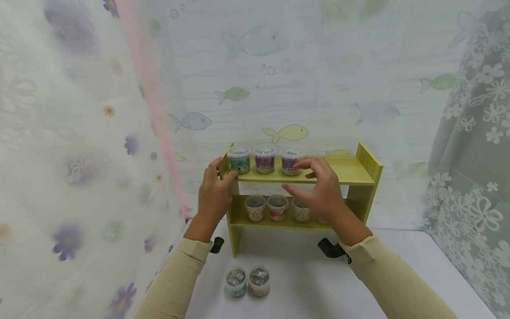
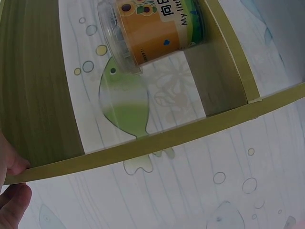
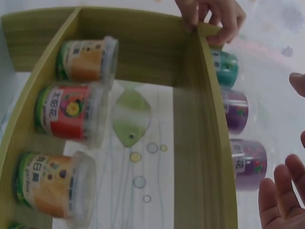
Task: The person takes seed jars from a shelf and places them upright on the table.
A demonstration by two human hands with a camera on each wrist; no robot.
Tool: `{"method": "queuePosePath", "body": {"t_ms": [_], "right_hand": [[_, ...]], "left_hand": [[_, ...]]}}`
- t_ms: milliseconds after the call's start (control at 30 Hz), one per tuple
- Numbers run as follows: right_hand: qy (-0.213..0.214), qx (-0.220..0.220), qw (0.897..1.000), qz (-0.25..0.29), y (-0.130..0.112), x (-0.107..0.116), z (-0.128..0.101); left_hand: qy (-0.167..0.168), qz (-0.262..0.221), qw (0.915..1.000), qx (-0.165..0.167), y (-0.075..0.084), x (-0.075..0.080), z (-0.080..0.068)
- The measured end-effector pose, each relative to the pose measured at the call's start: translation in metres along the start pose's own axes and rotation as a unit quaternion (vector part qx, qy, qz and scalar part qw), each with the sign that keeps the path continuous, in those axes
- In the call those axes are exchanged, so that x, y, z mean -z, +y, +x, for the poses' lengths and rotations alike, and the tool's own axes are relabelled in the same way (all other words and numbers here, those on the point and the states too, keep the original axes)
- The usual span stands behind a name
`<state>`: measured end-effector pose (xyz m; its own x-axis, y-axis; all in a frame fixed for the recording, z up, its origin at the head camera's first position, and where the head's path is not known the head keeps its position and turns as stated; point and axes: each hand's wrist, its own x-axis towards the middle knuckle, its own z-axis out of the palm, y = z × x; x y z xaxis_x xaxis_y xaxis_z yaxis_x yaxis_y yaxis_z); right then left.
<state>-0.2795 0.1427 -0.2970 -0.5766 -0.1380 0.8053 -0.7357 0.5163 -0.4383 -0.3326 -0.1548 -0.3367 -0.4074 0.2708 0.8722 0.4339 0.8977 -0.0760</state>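
My left hand [image 1: 214, 195] grips the left side panel of a yellow-green two-tier wooden shelf [image 1: 342, 170]; its thumb and a finger pinch that edge in the left wrist view. On the top tier stand a green-labelled plastic cup [image 1: 239, 160] and two purple-labelled ones, the middle cup [image 1: 264, 159] and the right cup [image 1: 291, 163]. My right hand [image 1: 322, 190] is spread in front of the right purple cup. In the right wrist view its fingers [image 3: 283, 191] stand beside that purple cup [image 3: 249, 164], apart from it, with nothing between them and the thumb.
The lower tier holds several cups, among them an orange-labelled cup [image 1: 255, 208] and a red-labelled cup [image 1: 277, 207]. Two more lidded cups, one light blue [image 1: 237, 282] and one pinkish [image 1: 259, 282], stand on the white table [image 1: 303, 283]. Patterned curtains [image 1: 318, 88] hang behind and beside the shelf.
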Motion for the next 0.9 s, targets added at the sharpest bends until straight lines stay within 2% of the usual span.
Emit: {"method": "queuePosePath", "body": {"t_ms": [200, 333, 567, 900], "right_hand": [[0.023, -0.035, 0.999, -0.012, 0.012, 0.003, 0.013], [0.022, -0.072, 0.997, -0.006, 0.018, 0.003, 0.023], [-0.038, -0.134, 0.99, 0.035, 0.023, 0.0, 0.047], [-0.114, -0.222, 0.967, 0.049, 0.027, -0.001, 0.061]], "left_hand": [[-0.002, -0.003, 1.0, -0.001, 0.0, -0.001, 0.001], [-0.004, -0.007, 1.0, -0.001, 0.0, -0.001, 0.002], [-0.006, -0.013, 0.9997, 0.018, -0.003, 0.001, 0.003], [-0.005, -0.021, 0.9997, 0.013, 0.0, -0.004, 0.002]]}}
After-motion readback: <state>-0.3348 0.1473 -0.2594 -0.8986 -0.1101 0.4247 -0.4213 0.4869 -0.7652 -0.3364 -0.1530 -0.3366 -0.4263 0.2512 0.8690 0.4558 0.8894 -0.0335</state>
